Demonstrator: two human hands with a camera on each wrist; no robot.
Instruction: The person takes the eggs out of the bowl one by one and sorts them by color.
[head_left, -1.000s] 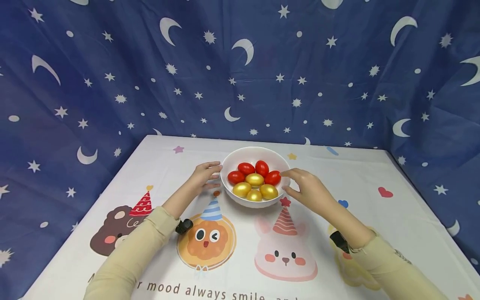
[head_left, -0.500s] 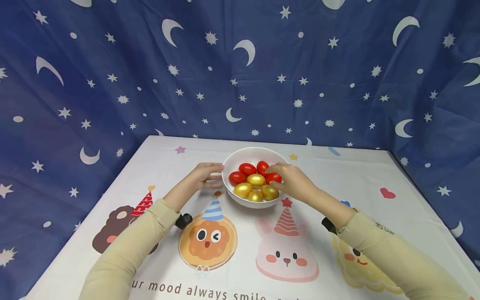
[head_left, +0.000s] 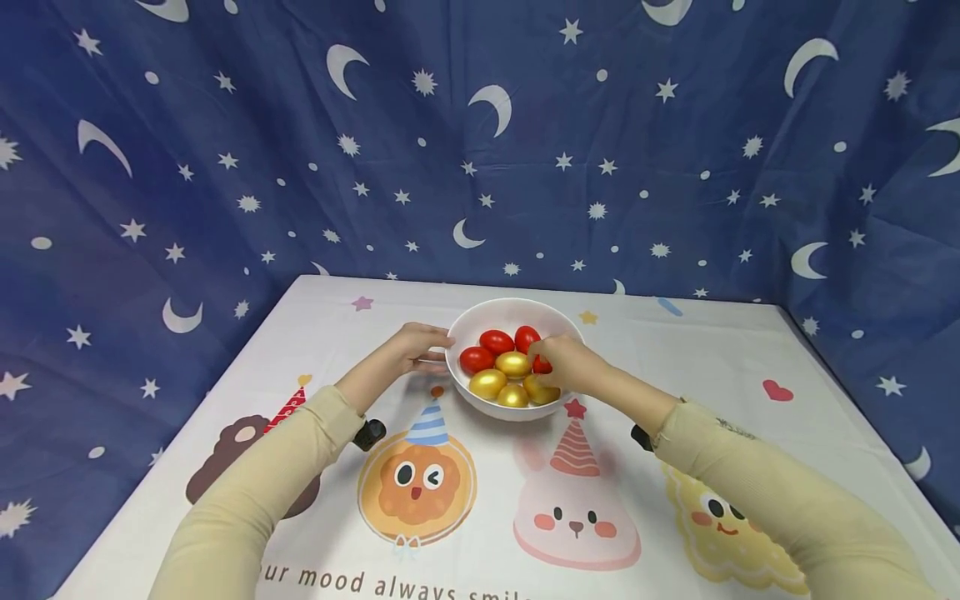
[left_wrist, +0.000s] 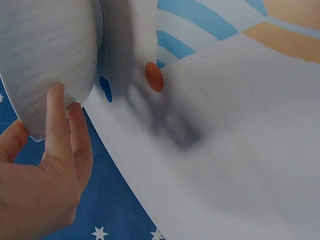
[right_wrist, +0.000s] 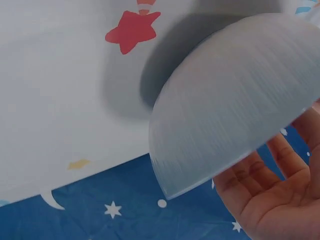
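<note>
A white bowl point(head_left: 570, 321) holds several red eggs point(head_left: 477, 360) and several gold eggs point(head_left: 488, 383). My right hand point(head_left: 576, 367) reaches over the bowl's right rim, its thumb and fingers curved around the rightmost red egg point(head_left: 542, 365), which they mostly cover. At the bowl's left side is my left hand point(head_left: 415, 344), with one finger at the rim. In the left wrist view, its straight fingers point(left_wrist: 59, 120) lie along the bowl's outer wall point(left_wrist: 50, 45). The right wrist view shows the palm of my right hand point(right_wrist: 280, 200) beyond the bowl's rim; its fingertips are hidden there.
A white tablecloth point(head_left: 360, 533) printed with cartoon figures and lettering covers the table. Behind it hangs a dark blue curtain point(head_left: 525, 125) with moons and stars. Small black devices sit at both wrists.
My right hand has moved left and over the bowl's rim, and its fingers have come down around the rightmost red egg. My left hand has edged closer to the bowl's left rim.
</note>
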